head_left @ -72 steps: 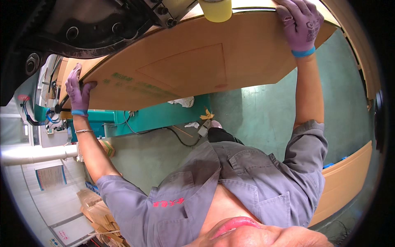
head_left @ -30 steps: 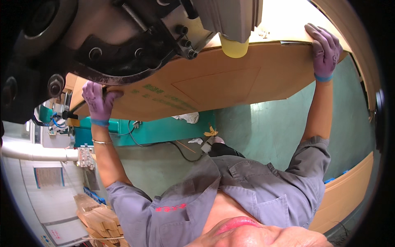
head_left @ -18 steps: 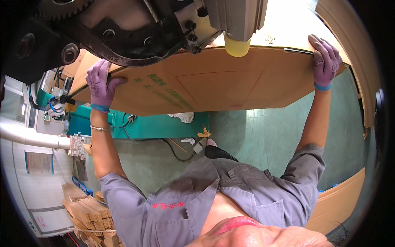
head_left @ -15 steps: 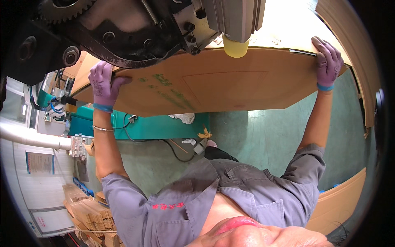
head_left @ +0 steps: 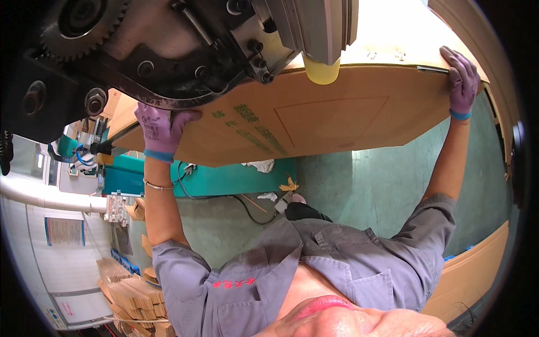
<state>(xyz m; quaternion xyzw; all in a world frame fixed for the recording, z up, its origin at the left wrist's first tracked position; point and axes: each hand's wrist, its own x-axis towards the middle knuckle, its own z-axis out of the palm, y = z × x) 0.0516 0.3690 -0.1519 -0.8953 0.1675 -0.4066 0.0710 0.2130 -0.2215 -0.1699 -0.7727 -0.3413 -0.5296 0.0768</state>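
A wide brown cardboard carton [head_left: 331, 112], with green print and a thin red outlined rectangle, spans the space in front of me. My left hand [head_left: 160, 132], in a purple glove with a blue cuff, grips its left part, thumb on the near face and fingertips partly hidden at the upper edge. At the right end, my right hand [head_left: 464, 81], gloved alike, curls its fingers over the top edge. Close above the carton's upper edge hangs a grey metal column [head_left: 317, 28] with a yellow tip [head_left: 322, 70].
Dark machinery with a toothed gear [head_left: 84, 22] fills the upper left, close to my left hand. Below lies a green platform [head_left: 224, 178] with a cable. Stacked cardboard pieces [head_left: 135, 297] stand lower left; cardboard sheets [head_left: 471, 272] lean lower right.
The carton and both my hands have shifted right in the view, relative to the grey column. The view has also turned slightly, showing more of the gear. Both hands keep their grip.
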